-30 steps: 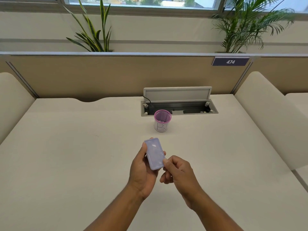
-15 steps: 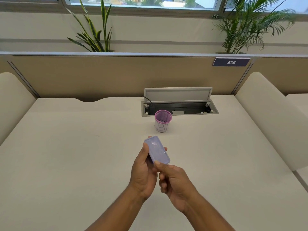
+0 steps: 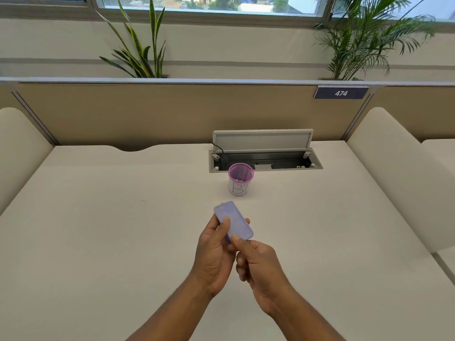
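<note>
A small flat lilac box with rounded corners is held above the middle of the cream desk. My left hand grips it from below and from the left, with the thumb lying across its top face. My right hand pinches the near end of the box between thumb and forefinger. Beyond the box, a pink mesh cup with a white paper label marked "B" stands upright on the desk. A few small items lie in its bottom.
An open cable hatch with its lid raised sits behind the cup, with a black cable running into it. A tan partition carrying a "474" sign closes the far edge. Cream padded dividers flank both sides.
The box has tilted so that its near end points more to the right. My left thumb has come onto its top face, and my right hand has shifted down to the near end.
</note>
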`<state>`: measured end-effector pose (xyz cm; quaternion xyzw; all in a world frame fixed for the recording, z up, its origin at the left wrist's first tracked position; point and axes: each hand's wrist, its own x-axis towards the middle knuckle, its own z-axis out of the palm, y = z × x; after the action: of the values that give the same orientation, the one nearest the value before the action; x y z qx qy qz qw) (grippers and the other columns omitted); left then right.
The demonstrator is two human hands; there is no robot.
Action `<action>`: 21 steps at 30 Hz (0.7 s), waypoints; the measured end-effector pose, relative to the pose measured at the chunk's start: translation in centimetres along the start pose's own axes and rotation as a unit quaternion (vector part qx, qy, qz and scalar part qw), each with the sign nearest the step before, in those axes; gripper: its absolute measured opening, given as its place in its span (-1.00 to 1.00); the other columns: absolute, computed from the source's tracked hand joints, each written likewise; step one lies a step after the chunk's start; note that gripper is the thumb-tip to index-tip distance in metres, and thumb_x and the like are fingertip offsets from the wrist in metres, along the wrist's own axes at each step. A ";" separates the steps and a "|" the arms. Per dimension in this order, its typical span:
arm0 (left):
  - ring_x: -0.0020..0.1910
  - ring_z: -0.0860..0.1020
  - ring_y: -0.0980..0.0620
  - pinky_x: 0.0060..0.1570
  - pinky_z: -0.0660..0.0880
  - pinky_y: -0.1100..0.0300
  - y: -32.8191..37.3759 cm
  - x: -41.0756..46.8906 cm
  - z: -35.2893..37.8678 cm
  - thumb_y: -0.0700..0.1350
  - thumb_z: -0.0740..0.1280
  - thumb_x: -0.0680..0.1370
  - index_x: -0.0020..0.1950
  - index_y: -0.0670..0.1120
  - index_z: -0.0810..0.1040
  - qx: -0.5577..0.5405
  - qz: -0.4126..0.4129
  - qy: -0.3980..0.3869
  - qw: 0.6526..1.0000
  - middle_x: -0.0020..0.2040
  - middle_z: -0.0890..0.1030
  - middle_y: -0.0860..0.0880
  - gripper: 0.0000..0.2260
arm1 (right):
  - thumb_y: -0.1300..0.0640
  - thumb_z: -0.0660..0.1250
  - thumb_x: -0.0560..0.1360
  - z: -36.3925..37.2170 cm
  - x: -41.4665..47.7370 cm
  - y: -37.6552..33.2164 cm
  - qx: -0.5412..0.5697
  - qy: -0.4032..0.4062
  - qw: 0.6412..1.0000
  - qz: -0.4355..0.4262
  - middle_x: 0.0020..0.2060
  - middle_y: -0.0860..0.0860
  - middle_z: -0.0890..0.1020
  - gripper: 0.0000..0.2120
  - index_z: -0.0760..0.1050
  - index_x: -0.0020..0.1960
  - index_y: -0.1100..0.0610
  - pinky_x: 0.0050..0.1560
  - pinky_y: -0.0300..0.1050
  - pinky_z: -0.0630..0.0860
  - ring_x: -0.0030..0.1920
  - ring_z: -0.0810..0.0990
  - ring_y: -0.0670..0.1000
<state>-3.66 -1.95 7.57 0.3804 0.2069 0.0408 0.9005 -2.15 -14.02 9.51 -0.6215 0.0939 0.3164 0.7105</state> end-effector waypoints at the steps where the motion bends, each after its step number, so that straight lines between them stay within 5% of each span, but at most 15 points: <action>1: 0.37 0.65 -0.19 0.13 0.68 0.03 0.0 0.0 -0.1 -0.03 0.35 0.64 0.51 -0.06 0.52 -0.007 0.003 -0.003 1.000 0.37 0.67 -0.27 -0.58 | -0.13 0.49 0.53 -0.2 0.0 -0.1 -0.004 0.005 1.000 -0.002 -0.44 0.03 0.46 -0.50 0.62 -0.09 0.37 -0.36 -0.14 0.36 -0.43 0.37 0.01; 7: 0.35 0.65 -0.21 0.19 0.66 0.03 0.0 0.3 -0.5 -0.07 0.32 0.66 0.48 -0.13 0.55 -0.036 0.009 0.000 0.999 0.40 0.64 -0.28 -0.61 | -0.20 0.46 0.55 -0.8 0.8 -1.2 -0.068 0.115 0.987 -0.089 -0.46 -0.01 0.51 -0.46 0.52 -0.16 0.32 -0.38 -0.13 0.51 -0.47 0.43 0.00; 12: 0.28 0.68 -0.18 0.18 0.67 0.03 -0.1 0.2 -0.4 -0.06 0.31 0.68 0.49 -0.14 0.54 -0.013 0.007 -0.003 1.000 0.35 0.68 -0.25 -0.61 | 0.00 0.46 0.58 -1.5 1.6 -2.4 -0.140 0.089 0.978 -0.130 -0.44 -0.02 0.62 -0.71 0.63 -0.18 0.20 -0.39 -0.22 0.53 -0.44 0.53 -0.08; 17: 0.33 0.66 -0.20 0.20 0.67 0.01 -0.1 0.3 -0.5 -0.06 0.32 0.67 0.57 -0.15 0.45 -0.010 0.000 -0.001 1.000 0.41 0.64 -0.25 -0.54 | 0.07 0.46 0.59 -2.1 2.2 -2.6 -0.152 0.081 0.977 -0.126 -0.48 0.00 0.57 -0.71 0.63 -0.21 0.24 -0.41 -0.27 0.49 -0.47 0.48 -0.07; 21: 0.29 0.68 -0.18 0.17 0.67 0.03 0.0 0.2 -0.8 -0.02 0.35 0.66 0.48 -0.09 0.57 -0.026 -0.001 -0.004 1.000 0.36 0.67 -0.24 -0.60 | 0.07 0.46 0.58 -2.0 2.2 -2.4 -0.143 0.071 0.980 -0.120 -0.48 0.01 0.57 -0.72 0.63 -0.26 0.18 -0.39 -0.27 0.50 -0.47 0.48 -0.06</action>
<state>-3.85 -1.42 6.99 0.3572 0.2022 0.0439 0.9108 1.41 -15.20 9.92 -0.7443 0.0226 0.1941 0.6386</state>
